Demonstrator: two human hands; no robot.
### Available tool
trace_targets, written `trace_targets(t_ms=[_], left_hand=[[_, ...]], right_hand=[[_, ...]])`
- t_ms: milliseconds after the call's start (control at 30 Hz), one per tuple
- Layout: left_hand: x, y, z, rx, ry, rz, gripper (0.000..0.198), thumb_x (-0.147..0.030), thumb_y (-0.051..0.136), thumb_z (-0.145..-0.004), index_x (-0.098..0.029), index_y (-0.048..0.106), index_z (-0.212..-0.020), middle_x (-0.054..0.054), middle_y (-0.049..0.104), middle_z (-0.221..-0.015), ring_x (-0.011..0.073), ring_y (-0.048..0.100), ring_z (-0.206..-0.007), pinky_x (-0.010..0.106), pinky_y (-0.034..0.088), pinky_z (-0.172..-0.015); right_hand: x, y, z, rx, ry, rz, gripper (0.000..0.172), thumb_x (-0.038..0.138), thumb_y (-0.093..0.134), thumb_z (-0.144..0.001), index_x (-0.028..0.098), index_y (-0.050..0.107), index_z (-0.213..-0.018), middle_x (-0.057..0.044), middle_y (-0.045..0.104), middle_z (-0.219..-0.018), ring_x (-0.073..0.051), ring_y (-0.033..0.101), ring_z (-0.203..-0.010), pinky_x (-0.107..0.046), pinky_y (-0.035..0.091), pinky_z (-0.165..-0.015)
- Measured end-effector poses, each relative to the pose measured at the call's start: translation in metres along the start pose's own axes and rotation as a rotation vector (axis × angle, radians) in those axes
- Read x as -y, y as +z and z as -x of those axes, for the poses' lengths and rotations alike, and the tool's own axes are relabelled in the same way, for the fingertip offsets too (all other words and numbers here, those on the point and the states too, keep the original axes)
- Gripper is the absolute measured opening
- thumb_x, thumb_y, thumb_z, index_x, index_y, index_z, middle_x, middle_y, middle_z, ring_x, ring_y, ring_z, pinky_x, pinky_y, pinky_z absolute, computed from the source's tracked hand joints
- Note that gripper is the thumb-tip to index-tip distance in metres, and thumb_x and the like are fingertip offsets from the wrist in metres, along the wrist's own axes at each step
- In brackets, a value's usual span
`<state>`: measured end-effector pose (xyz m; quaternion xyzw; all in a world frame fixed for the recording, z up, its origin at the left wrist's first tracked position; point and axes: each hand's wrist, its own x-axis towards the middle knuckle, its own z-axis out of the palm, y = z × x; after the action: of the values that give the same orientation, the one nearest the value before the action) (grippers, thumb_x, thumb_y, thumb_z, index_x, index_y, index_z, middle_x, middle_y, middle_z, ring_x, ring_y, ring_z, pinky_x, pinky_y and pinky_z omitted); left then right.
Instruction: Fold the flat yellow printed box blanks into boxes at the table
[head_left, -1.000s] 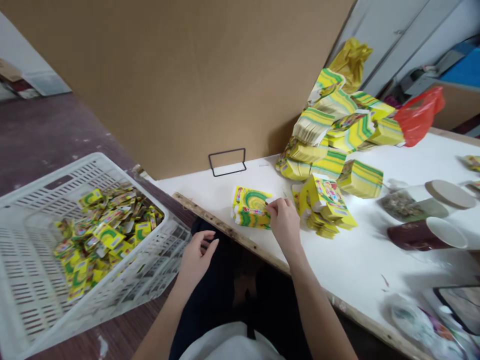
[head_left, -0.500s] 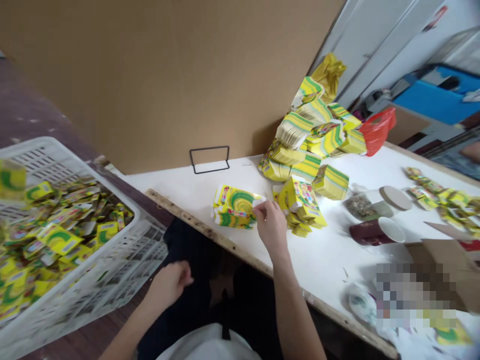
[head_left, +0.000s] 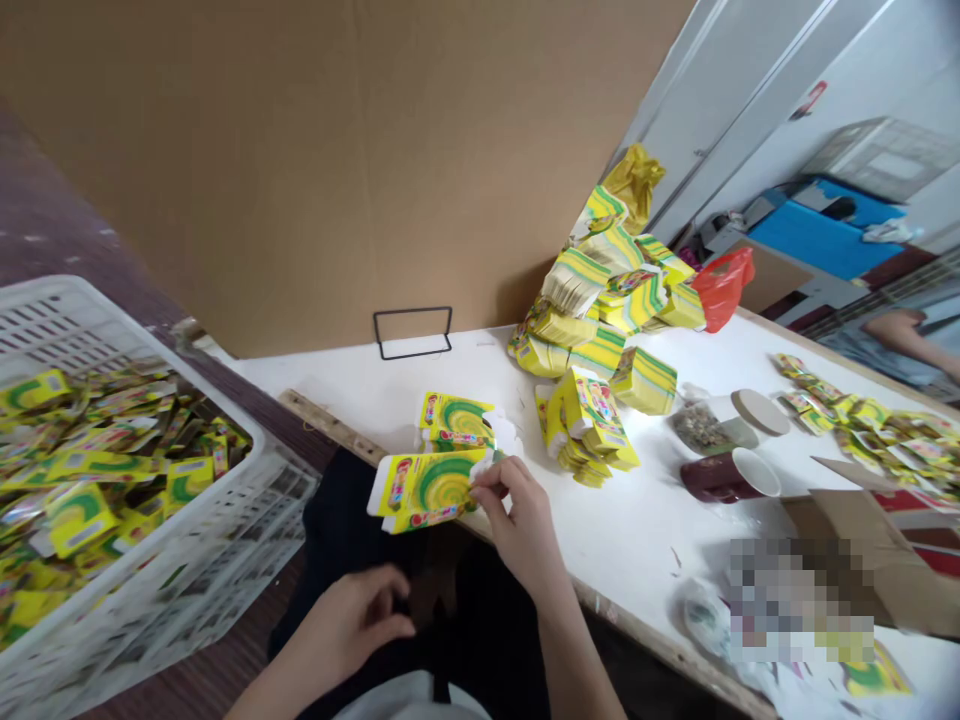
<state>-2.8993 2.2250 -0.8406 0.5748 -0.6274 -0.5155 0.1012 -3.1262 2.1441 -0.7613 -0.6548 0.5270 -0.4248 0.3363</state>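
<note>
Pinched in my right hand (head_left: pixel 516 510) is the right end of a flattened yellow-green carton (head_left: pixel 427 487), tilted over the table's front edge. Just behind it, another flat carton (head_left: pixel 454 420) lies on the white table (head_left: pixel 337 372). My left hand (head_left: pixel 367 612) hangs over my lap, thumb and fingers apart, holding nothing. To the right of the held carton stands a small pile of cartons (head_left: pixel 596 410), with larger stacks (head_left: pixel 592 300) behind.
A white basket (head_left: pixel 247 430) full of small yellow cartons stands at left. A tall cardboard sheet (head_left: pixel 315 180) rises behind the table. On the right are a maroon mug (head_left: pixel 709 477), a clear jar (head_left: pixel 705 425) and an open box (head_left: pixel 892 570). A person's arm (head_left: pixel 911 335) shows far right.
My right hand has drawn a flat carton toward me, off the others. My left hand has opened and moved slightly right. A carton seen in the air above the basket is no longer there.
</note>
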Motion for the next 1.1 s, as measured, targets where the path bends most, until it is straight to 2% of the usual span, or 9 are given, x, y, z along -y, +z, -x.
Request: trace_targets(t_ms=[100,200,300,400,467,667,833,933,1100], left_hand=[[-0.022,-0.002,-0.012,-0.324,0.225,0.399,0.056,-0.058,0.075,-0.072,-0.022,0.069,-0.115,0.009,0.073,-0.105,0.0303,0.066,-0.098,0.043,0.054,-0.093],[-0.042,-0.001,-0.024,-0.539,0.444,0.706,0.052,-0.052,0.058,-0.092,-0.022,0.062,-0.135,0.013,0.069,-0.121,0.0325,0.064,-0.115,0.048,0.052,-0.105],[-0.052,-0.003,-0.033,-0.678,0.650,0.591,0.044,-0.030,0.052,-0.098,-0.029,0.059,-0.141,0.012,0.066,-0.132,0.0315,0.063,-0.122,0.048,0.053,-0.106],[-0.051,-0.007,-0.038,-0.741,0.800,0.377,0.050,-0.018,0.053,-0.095,-0.038,0.059,-0.141,0.007,0.064,-0.139,0.0301,0.061,-0.126,0.047,0.053,-0.106],[-0.046,-0.007,-0.039,-0.739,0.781,0.363,0.050,-0.018,0.050,-0.097,-0.038,0.057,-0.142,0.006,0.064,-0.138,0.0294,0.061,-0.126,0.048,0.053,-0.107],[-0.037,0.009,-0.040,-0.698,0.628,0.596,0.043,-0.027,0.045,-0.102,-0.028,0.056,-0.143,0.011,0.067,-0.133,0.0277,0.061,-0.127,0.045,0.052,-0.110],[-0.055,0.018,-0.033,-0.642,0.446,0.740,0.045,-0.042,0.049,-0.101,-0.023,0.060,-0.140,0.013,0.070,-0.127,0.0282,0.065,-0.121,0.044,0.051,-0.111],[-0.069,0.016,-0.031,-0.599,0.467,0.784,0.046,-0.050,0.047,-0.100,-0.024,0.065,-0.135,0.011,0.073,-0.121,0.0278,0.067,-0.117,0.043,0.055,-0.106],[-0.075,0.017,-0.023,-0.649,0.448,0.820,0.045,-0.054,0.052,-0.097,-0.026,0.068,-0.128,0.009,0.074,-0.121,0.0284,0.068,-0.115,0.044,0.054,-0.107]], right_hand=[[0.003,0.011,0.010,0.067,0.002,-0.054,0.012,0.012,0.060,-0.083,0.021,0.061,-0.076,-0.002,0.062,-0.081,-0.015,0.058,-0.071,-0.026,0.049,-0.066],[0.002,0.022,0.016,0.089,0.020,-0.078,0.012,0.011,0.061,-0.081,0.021,0.061,-0.075,-0.002,0.062,-0.082,-0.015,0.058,-0.071,-0.026,0.050,-0.065],[-0.001,0.028,0.021,0.057,0.029,-0.052,0.012,0.013,0.061,-0.083,0.021,0.061,-0.074,-0.002,0.062,-0.080,-0.015,0.058,-0.069,-0.026,0.049,-0.064],[0.000,0.029,0.026,0.030,0.048,-0.011,0.013,0.013,0.059,-0.085,0.022,0.061,-0.076,-0.002,0.063,-0.080,-0.016,0.060,-0.073,-0.027,0.048,-0.066],[0.001,0.029,0.029,0.041,0.073,-0.018,0.012,0.013,0.059,-0.085,0.022,0.061,-0.077,-0.003,0.064,-0.082,-0.016,0.061,-0.075,-0.027,0.048,-0.068],[0.003,0.028,0.029,0.075,0.116,-0.045,0.010,0.017,0.064,-0.084,0.022,0.057,-0.079,0.000,0.064,-0.075,-0.016,0.058,-0.071,-0.028,0.046,-0.068],[-0.002,0.029,0.030,0.024,0.031,0.005,0.016,0.018,0.070,-0.081,0.023,0.055,-0.076,0.001,0.062,-0.074,-0.016,0.056,-0.069,-0.027,0.046,-0.064],[-0.001,0.030,0.031,-0.005,-0.011,0.020,0.017,0.019,0.070,-0.083,0.023,0.055,-0.075,0.002,0.061,-0.072,-0.016,0.056,-0.067,-0.027,0.046,-0.063],[0.014,0.027,0.033,0.037,0.000,-0.058,0.015,0.018,0.068,-0.083,0.023,0.056,-0.076,0.002,0.060,-0.072,-0.015,0.055,-0.068,-0.027,0.046,-0.064]])
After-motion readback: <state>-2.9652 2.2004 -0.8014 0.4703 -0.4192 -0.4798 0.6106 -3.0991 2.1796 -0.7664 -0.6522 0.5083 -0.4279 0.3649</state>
